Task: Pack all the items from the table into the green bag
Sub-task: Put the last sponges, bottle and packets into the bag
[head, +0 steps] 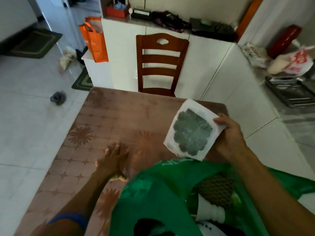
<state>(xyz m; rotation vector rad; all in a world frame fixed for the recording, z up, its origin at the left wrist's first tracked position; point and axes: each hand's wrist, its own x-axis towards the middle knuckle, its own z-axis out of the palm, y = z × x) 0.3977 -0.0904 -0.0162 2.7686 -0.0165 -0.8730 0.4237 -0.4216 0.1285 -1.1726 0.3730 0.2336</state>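
Observation:
The green bag [153, 193] lies open at the table's near edge, with a white bottle [210, 212] and a brown knitted item [215, 189] inside it. Just above the bag's far rim, my right hand [229, 135] grips a white packet [191, 132] printed with a dark floral pattern, thumb on its right edge. My left hand [114, 159] lies flat on the brown table [119, 120] to the left of the bag, fingers straight. Something pale shows under its heel; what it is cannot be told.
A wooden chair [161, 63] stands at the table's far side against white cabinets. An orange bag [94, 40] sits on a low white unit at the back left. The counter at the right holds a plastic bag [296, 63] and a metal tray [289, 91].

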